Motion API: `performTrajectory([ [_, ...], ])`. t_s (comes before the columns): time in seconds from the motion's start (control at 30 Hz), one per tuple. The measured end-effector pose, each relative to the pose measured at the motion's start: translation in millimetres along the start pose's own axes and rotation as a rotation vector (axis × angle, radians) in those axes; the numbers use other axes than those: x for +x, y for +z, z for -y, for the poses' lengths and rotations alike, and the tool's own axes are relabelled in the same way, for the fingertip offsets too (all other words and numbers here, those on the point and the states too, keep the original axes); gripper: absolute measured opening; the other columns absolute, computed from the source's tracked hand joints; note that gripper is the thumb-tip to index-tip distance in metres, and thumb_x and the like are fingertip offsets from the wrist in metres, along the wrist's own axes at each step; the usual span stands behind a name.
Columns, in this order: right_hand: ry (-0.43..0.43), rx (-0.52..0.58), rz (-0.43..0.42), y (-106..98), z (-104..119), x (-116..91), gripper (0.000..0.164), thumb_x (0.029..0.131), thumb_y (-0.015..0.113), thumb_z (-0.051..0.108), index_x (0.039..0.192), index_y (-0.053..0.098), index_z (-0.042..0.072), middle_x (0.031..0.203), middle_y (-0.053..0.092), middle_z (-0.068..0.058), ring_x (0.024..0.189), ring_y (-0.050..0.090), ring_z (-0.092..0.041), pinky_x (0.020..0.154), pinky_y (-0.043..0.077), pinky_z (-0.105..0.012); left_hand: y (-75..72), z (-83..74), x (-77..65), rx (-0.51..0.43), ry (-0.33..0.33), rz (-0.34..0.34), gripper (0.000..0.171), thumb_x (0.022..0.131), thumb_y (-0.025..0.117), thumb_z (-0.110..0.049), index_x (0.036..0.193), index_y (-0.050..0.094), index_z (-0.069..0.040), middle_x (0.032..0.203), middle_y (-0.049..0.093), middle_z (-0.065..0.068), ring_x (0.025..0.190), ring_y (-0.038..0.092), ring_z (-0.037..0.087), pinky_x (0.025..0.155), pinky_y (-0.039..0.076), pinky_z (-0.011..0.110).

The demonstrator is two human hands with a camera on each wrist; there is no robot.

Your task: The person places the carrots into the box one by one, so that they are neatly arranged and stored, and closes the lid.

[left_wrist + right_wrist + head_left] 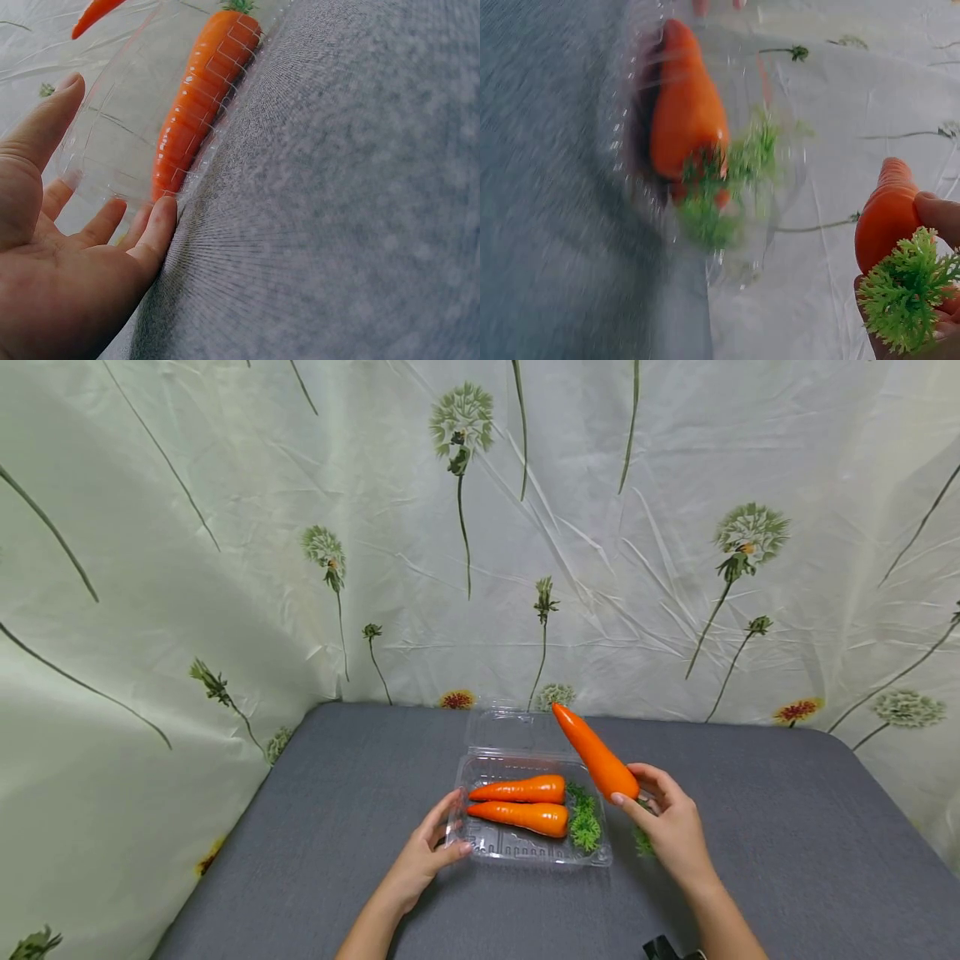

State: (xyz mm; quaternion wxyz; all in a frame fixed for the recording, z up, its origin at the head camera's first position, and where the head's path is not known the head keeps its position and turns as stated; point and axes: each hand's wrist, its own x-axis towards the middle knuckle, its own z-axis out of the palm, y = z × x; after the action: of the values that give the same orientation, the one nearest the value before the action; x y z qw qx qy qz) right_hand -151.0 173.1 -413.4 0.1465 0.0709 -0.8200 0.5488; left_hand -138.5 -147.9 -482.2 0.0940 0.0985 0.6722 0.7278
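A clear plastic clamshell box (pixel 517 850) sits on the grey table, its lid folded back. Two orange carrots (pixel 525 817) lie side by side inside, tips to the left and green tops (pixel 585 831) at the right end. My left hand (pixel 420 860) spans the box's left end, fingers spread and fingertips against the clear wall (pixel 112 157). Above the box's right side, my right hand (pixel 671 827) grips a third carrot (pixel 592 747) by its thick end. That carrot tilts with its tip up and left; its leafy green top (pixel 907 292) hangs below the fingers.
The grey cloth-covered table (pixel 337 793) spreads around the box. Behind and to the left hangs a pale curtain (pixel 405 527) printed with flowers. The lid (pixel 517 731) lies back toward the curtain. A dark object (pixel 660 947) shows beside the right wrist.
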Motion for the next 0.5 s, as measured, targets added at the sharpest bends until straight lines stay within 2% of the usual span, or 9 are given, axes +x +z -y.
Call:
performTrajectory([
  [0.07, -0.008, 0.037, 0.014, 5.0, 2.8, 1.8, 0.045, 0.079, 0.069, 0.012, 0.119, 0.051, 0.001, 0.114, 0.055, -0.013, 0.097, 0.05, -0.001, 0.075, 0.041, -0.013, 0.1, 0.4, 0.2, 0.0, 0.003, -0.001, 0.071, 0.082, 0.064, -0.004, 0.141, 0.027, -0.014, 0.144, 0.021, 0.016, 0.123, 0.029, 0.038, 0.086, 0.04, 0.036],
  [0.23, -0.017, 0.124, 0.055, 17.5, 8.9, 6.6, 0.046, 0.078, 0.07, 0.011, 0.118, 0.05, 0.0, 0.114, 0.054, -0.014, 0.098, 0.051, -0.006, 0.071, 0.046, -0.019, 0.2, 1.4, 0.8, -0.006, 0.008, -0.002, 0.072, 0.081, 0.065, -0.004, 0.141, 0.027, -0.013, 0.144, 0.022, 0.016, 0.122, 0.03, 0.038, 0.085, 0.04, 0.034],
  [0.5, -0.018, 0.218, 0.102, 41.3, 19.5, 14.2, 0.048, 0.076, 0.071, 0.011, 0.117, 0.049, -0.001, 0.115, 0.052, -0.014, 0.102, 0.051, -0.017, 0.075, 0.047, -0.024, -0.8, 1.9, 0.7, -0.007, 0.005, 0.0, 0.072, 0.081, 0.065, -0.005, 0.141, 0.027, -0.014, 0.144, 0.021, 0.016, 0.123, 0.028, 0.038, 0.085, 0.04, 0.035],
])
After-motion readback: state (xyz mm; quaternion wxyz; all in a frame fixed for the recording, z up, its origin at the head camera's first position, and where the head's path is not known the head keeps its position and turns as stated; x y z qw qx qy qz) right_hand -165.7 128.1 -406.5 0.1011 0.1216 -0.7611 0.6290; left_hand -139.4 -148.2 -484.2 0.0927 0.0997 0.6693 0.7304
